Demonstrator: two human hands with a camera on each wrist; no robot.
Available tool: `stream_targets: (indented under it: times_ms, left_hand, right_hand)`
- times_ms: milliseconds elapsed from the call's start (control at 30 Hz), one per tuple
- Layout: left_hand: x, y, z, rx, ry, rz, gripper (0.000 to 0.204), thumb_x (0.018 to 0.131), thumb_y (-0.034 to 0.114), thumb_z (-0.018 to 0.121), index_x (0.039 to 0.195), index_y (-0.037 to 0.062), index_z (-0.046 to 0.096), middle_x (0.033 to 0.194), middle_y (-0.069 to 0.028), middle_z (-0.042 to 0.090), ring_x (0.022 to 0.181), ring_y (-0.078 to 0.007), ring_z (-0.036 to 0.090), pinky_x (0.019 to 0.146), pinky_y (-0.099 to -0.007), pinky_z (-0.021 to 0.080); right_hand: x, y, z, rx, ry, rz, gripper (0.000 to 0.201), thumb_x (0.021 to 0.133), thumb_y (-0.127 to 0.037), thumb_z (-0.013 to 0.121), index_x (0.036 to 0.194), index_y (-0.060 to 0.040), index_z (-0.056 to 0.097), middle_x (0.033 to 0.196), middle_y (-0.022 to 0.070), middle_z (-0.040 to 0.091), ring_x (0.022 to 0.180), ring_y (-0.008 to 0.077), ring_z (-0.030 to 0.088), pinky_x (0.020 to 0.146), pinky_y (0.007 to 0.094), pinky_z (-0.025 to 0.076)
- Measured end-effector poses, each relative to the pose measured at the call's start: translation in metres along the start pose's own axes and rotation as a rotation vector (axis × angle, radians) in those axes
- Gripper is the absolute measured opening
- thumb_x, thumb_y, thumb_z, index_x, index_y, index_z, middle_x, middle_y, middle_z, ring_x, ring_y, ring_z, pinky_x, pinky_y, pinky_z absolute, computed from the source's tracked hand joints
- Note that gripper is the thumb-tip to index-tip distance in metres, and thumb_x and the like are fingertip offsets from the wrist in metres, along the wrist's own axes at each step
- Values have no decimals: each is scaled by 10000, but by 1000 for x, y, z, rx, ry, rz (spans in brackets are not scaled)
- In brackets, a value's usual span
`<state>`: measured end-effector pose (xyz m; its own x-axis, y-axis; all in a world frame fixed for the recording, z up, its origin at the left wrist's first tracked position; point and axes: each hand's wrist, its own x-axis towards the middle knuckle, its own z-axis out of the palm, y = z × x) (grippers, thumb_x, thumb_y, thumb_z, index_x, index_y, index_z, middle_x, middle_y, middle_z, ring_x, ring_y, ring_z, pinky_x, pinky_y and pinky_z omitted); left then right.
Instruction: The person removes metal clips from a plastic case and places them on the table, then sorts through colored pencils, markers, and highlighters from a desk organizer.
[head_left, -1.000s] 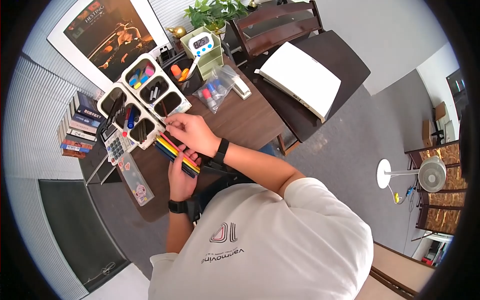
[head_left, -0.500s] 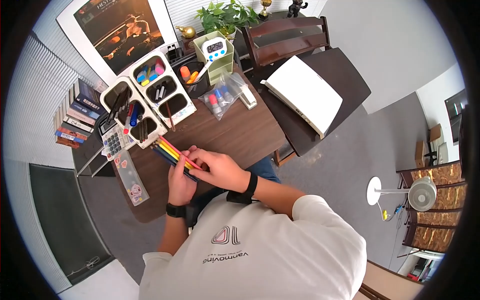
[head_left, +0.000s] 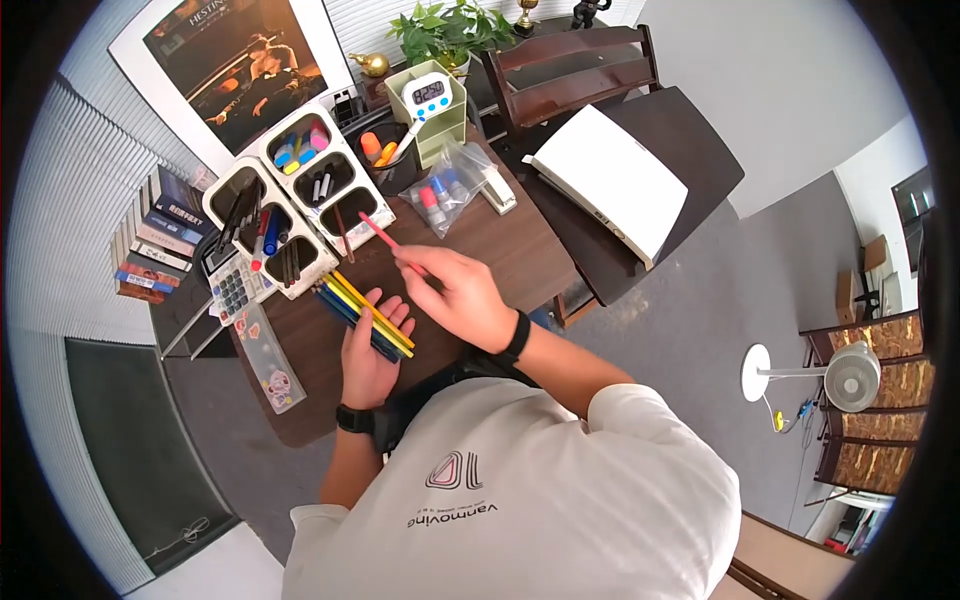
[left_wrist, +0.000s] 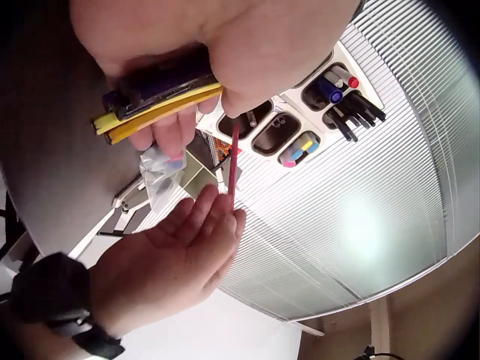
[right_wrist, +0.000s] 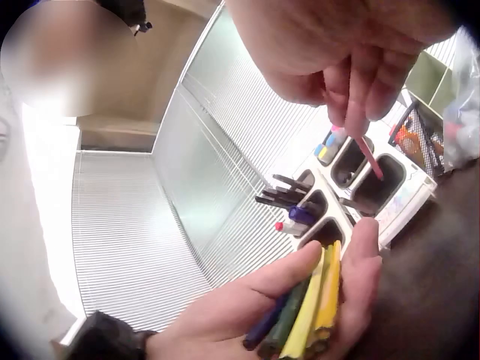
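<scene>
My left hand (head_left: pixel 368 372) holds a bundle of colored pencils (head_left: pixel 362 312), yellow, orange-yellow, dark green and dark blue, under its thumb; its other fingers are spread beneath. My right hand (head_left: pixel 465 298) pinches a pinkish-red colored pencil (head_left: pixel 380 231) near its rear end. The far end of that pencil overlaps the mouth of the front right compartment of the white desk organizer (head_left: pixel 318 273). A brown pencil (head_left: pixel 343 232) leans out of the same compartment. In the right wrist view the red pencil (right_wrist: pixel 370 157) points down at that dark opening, clear of the bundle.
Other compartments hold highlighters (head_left: pixel 300 147), black pens (head_left: pixel 240 205) and markers (head_left: pixel 270 232). A mesh pen cup (head_left: pixel 397 176), a green box with a timer (head_left: pixel 428 95), a clear bag (head_left: pixel 447 192) and a stapler (head_left: pixel 497 193) stand to the right. Left are a calculator (head_left: pixel 232 285) and a pencil case (head_left: pixel 270 370).
My right hand went from the organizer back to the bundle, and has now drawn the red pencil out toward the front right compartment. The left hand stays nearly in place with the other pencils.
</scene>
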<state>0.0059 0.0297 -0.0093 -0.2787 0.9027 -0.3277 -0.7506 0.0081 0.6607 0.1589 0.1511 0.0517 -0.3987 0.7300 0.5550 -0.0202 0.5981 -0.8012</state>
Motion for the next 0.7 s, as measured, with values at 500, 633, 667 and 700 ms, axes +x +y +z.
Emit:
stream_targets:
  times_ms: [500,633,667,700]
  left_hand:
    - [1,-1,-6,12,-42,6,548,1120,278,475,1608,48,378,1494,-193,565,1373,-287,558,1167,-473,424]
    - [3,-4,-10,-6,-53,7,551,1120,277,474,1611,48,374,1493,-189,567,1371,-290,559,1164,-466,427]
    - [3,-4,-11,-9,-51,6,551,1120,277,474,1611,48,374,1493,-189,567,1371,-290,559,1164,-466,427]
    - [3,-4,-11,-11,-60,11,548,1124,283,469,1609,46,376,1491,-188,568,1371,-290,560,1162,-464,429]
  right_hand:
    - [37,51,65,-108,-236,21,368,942,-30,598,1306,-53,649,1123,173,744,978,396,722,836,466,588]
    - [35,50,63,-104,-239,25,388,933,-24,593,1317,-53,643,1137,171,742,988,394,722,839,462,589]
    - [34,49,62,-80,-239,41,393,932,-24,591,1320,-56,644,1135,170,745,986,394,725,836,463,590]
    - [34,46,61,-57,-240,57,397,931,-25,589,1323,-58,644,1132,170,748,984,393,729,834,464,592]
